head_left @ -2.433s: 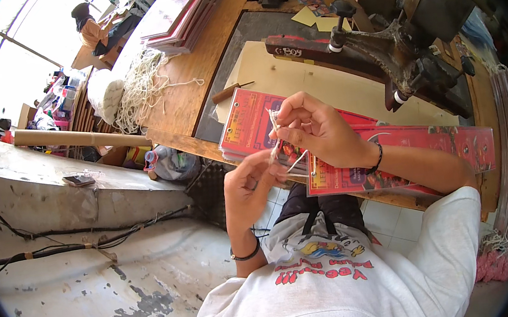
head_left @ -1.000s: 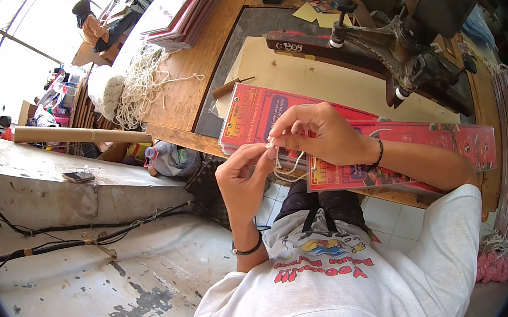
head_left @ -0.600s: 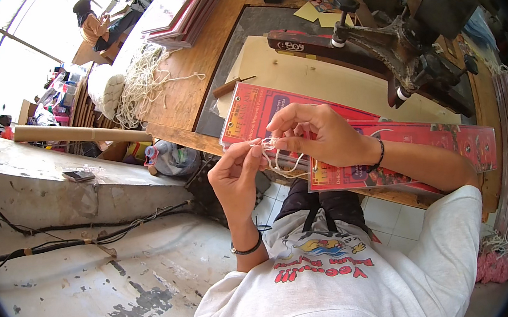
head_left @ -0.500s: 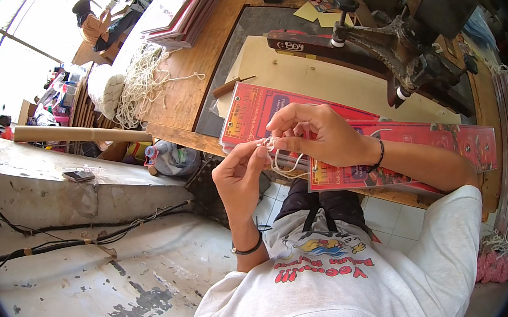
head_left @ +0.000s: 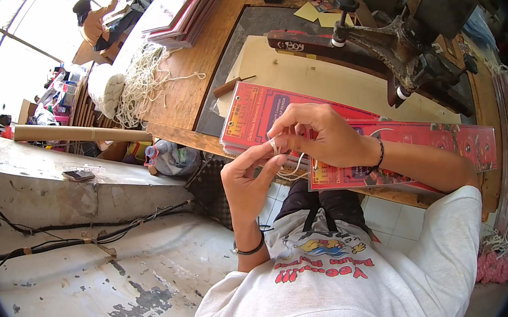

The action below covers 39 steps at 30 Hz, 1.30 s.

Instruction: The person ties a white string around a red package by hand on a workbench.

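Since a moment ago the hands have drawn closer: left hand (head_left: 247, 181) and right hand (head_left: 317, 136) both pinch a thin white string (head_left: 289, 170), looped just above the red printed sheets (head_left: 351, 142) on the counter (head_left: 191, 91); the knot seems unfinished, though it's small

Wooden workbench (head_left: 196, 84) under red printed sheets (head_left: 274, 110)

Bright daylight floods in from the window (head_left: 16, 72) at upper left, blown out white. Shadows are soft. Fisheye bending curves edges toward a black rim; the centre is sharp.
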{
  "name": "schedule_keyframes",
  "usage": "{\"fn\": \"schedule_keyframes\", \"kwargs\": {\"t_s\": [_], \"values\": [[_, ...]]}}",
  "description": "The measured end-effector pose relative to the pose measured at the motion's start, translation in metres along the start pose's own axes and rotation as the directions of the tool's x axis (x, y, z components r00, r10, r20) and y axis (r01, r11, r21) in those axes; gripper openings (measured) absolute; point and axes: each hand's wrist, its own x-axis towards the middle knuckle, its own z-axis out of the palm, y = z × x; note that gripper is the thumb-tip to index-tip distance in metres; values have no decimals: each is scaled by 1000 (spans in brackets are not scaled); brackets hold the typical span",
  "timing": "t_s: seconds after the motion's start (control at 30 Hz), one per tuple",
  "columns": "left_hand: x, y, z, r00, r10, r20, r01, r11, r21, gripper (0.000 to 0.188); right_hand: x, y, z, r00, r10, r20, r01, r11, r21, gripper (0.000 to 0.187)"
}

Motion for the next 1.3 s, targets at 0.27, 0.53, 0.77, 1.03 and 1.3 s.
{"fn": "schedule_keyframes", "kwargs": {"t_s": [0.27, 0.53, 0.77, 1.03, 1.3], "values": [[3, 3, 3, 998, -48, -36, 43, 990, -133, 29, -1, -1, 3, 994, 80, -80, -72, 993, 97, 29], [1, -4, -12, 985, -98, 139, 115, 986, -118, 13, 3, 4, -3, 982, -122, 143, 133, 989, -70, 37], [-1, -10, -15, 977, -106, 184, 142, 971, -191, 12, -1, 1, -2, 992, -63, 108, 71, 995, -66, 19], [-1, -5, -14, 984, -54, 169, 91, 971, -220, 15, -1, -5, 2, 997, 63, -39, -64, 998, -27, 16], [-3, -6, -22, 994, -31, 102, 52, 976, -213, 15, 2, -12, 6, 999, -31, -44, 28, 998, -55, 30]]}}
